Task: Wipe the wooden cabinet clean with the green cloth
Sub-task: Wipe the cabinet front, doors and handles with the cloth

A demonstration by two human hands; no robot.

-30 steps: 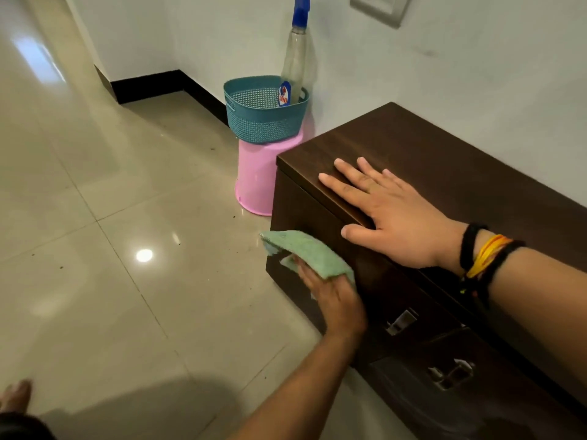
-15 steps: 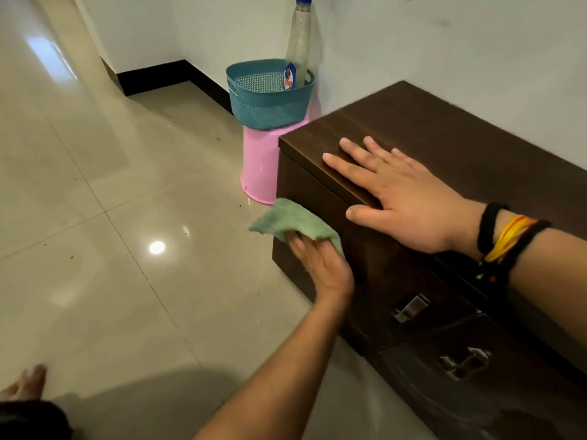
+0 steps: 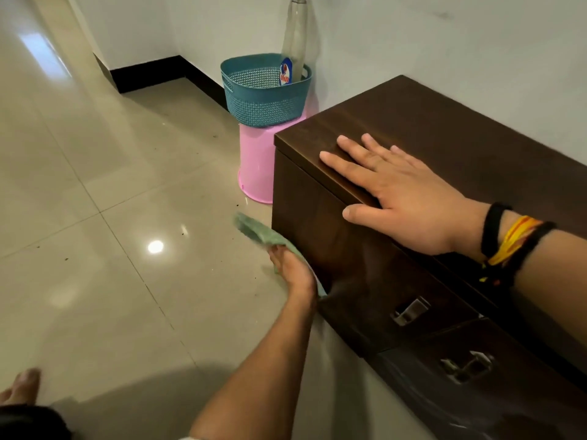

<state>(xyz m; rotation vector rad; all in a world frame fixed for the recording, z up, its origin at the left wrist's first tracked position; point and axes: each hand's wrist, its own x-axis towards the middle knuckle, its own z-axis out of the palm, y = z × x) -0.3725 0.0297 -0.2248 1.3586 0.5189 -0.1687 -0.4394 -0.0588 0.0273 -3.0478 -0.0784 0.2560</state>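
Note:
A low dark wooden cabinet (image 3: pixel 460 128) stands against the white wall on the right, with metal handles on its front. My left hand (image 3: pixel 293 269) presses the green cloth (image 3: pixel 259 235) against the cabinet's front face near its lower left corner; the cloth's loose end sticks out to the left and is blurred. My right hand (image 3: pixel 397 192) lies flat on the cabinet's top, fingers spread, thumb hooked over the front edge. Black and yellow bands circle that wrist.
A teal perforated basket (image 3: pixel 263 100) with a clear spray bottle (image 3: pixel 295 42) in it sits on an upturned pink bucket (image 3: pixel 255 163) just left of the cabinet. Glossy tiled floor (image 3: pixel 111 201) stretches to the left. My bare foot (image 3: pixel 22 385) shows at the bottom left.
My left hand has slid the green cloth downward along the cabinet's front. My right hand has stayed flat on the top. The camera view has shifted slightly.

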